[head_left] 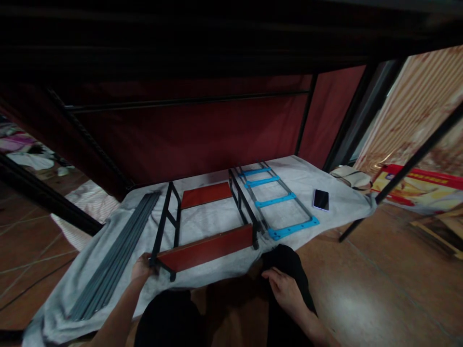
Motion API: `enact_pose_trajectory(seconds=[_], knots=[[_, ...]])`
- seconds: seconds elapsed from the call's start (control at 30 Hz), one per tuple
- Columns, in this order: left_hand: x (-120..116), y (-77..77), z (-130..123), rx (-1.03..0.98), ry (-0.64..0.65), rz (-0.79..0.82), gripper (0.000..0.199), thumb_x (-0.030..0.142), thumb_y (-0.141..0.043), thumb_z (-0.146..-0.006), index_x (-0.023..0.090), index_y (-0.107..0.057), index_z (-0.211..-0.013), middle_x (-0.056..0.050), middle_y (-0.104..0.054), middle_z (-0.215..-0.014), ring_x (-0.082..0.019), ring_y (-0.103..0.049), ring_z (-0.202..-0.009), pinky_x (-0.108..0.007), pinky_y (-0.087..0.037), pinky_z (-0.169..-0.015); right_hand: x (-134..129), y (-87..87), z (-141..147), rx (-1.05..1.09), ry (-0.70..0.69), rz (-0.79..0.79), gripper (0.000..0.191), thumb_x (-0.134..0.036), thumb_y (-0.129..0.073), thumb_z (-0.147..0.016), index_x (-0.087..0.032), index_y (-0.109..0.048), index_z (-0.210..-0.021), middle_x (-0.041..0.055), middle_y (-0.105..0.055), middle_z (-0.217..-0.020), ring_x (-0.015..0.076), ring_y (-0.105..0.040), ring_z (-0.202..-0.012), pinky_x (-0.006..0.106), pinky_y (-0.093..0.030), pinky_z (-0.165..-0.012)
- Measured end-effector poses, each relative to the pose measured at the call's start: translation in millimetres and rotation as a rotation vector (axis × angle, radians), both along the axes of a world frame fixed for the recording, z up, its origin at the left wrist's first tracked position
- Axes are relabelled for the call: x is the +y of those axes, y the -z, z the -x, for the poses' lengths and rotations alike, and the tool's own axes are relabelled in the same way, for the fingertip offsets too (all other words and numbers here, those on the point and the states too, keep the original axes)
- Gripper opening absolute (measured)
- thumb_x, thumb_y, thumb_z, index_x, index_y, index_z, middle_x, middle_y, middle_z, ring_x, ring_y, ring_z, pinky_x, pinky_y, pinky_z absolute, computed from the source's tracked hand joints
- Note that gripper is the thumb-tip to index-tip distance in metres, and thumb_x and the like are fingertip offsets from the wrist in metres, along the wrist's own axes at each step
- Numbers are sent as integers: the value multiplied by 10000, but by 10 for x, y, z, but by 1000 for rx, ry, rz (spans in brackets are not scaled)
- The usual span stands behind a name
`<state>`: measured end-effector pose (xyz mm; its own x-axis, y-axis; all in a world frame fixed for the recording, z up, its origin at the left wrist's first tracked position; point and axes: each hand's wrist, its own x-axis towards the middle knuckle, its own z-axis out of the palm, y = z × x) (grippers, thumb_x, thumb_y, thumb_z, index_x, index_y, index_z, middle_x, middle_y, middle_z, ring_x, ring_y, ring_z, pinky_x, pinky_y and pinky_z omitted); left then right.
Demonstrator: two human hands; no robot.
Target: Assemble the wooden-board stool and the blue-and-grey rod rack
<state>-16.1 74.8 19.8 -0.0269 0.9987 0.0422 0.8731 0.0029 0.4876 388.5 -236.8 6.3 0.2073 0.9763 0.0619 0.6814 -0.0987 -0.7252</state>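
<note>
A small rack with two reddish-brown boards and black metal side frames stands on a pale cloth. At its near left corner my left hand is closed around the black metal, the fingertips partly hidden. My right hand rests on my right knee, fingers curled in, with nothing visible in it. Left of the rack lies a bundle of several grey tubes. To its right is a folding frame of grey rods with blue plastic crosspieces.
A phone lies on the cloth at right. Dark metal bars and a low top surround the cloth-covered surface, with a dark red panel behind. A red and yellow box stands on the floor at right.
</note>
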Motion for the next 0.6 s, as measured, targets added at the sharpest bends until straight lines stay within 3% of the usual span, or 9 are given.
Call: enact_pose_trajectory(seconds=[0.1, 0.17, 0.23, 0.3, 0.4, 0.47, 0.53, 0.6], knots=[[-47, -29, 15, -219, -160, -18, 179, 222, -552, -582, 212, -511, -756, -1, -602, -572, -268, -682, -691, -333, -542, -615, 8, -14, -57, 107, 47, -17, 368, -135, -361, -873, -255, -687, -994, 41, -700, -998, 187, -665, -929, 325, -511, -851], [-96, -128, 34, -267, -366, -108, 154, 273, -528, -661, 207, -516, -800, -30, -640, -684, -291, -684, -777, -407, -556, -679, 15, -11, -102, 218, 83, -65, 326, -161, -392, -869, -249, -685, -980, 44, -701, -975, 187, -662, -886, 326, -523, -821], [-187, -322, 33, -274, -563, -221, 190, 318, -521, -721, 193, -530, -865, -84, -680, -869, -320, -670, -914, -485, -540, -794, 25, -13, -139, 336, 133, -140, 288, -205, -420, -873, -235, -678, -1000, 54, -700, -966, 190, -656, -834, 326, -538, -757], [-361, -592, -38, -336, -608, -385, 275, 347, -556, -746, 198, -541, -976, -84, -678, -1061, -293, -645, -1018, -472, -512, -903, 46, -54, -147, 424, 177, -210, 272, -260, -441, -885, -219, -669, -1028, 66, -696, -966, 193, -646, -804, 324, -540, -706], [-821, -1005, -368, -435, -412, -630, 407, 450, -591, -775, 285, -511, -1138, 11, -658, -1111, -221, -640, -1005, -407, -532, -907, 112, -259, -56, 503, 179, -265, 270, -328, -460, -907, -211, -668, -1034, 74, -689, -955, 194, -637, -805, 327, -535, -722], [-1217, -1172, -736, -429, -190, -549, 441, 500, -616, -760, 254, -543, -1118, -13, -660, -970, -222, -654, -882, -404, -548, -871, 174, -485, 82, 564, 138, -284, 280, -371, -462, -923, -217, -672, -1028, 70, -687, -958, 191, -636, -814, 324, -531, -741], [-1603, -1206, -1153, -417, 107, -482, 431, 483, -580, -799, 225, -540, -1142, -39, -656, -966, -215, -655, -879, -380, -545, -874, 233, -729, 254, 640, 78, -299, 298, -416, -467, -932, -233, -674, -1044, 63, -683, -989, 189, -636, -851, 315, -527, -751], [-1917, -1132, -1540, -385, 328, -408, 380, 438, -558, -838, 221, -543, -1149, -40, -668, -931, -196, -668, -842, -327, -563, -803, 271, -927, 414, 708, 2, -309, 304, -432, -479, -932, -251, -663, -1093, 50, -677, -1022, 182, -635, -884, 305, -522, -765]])
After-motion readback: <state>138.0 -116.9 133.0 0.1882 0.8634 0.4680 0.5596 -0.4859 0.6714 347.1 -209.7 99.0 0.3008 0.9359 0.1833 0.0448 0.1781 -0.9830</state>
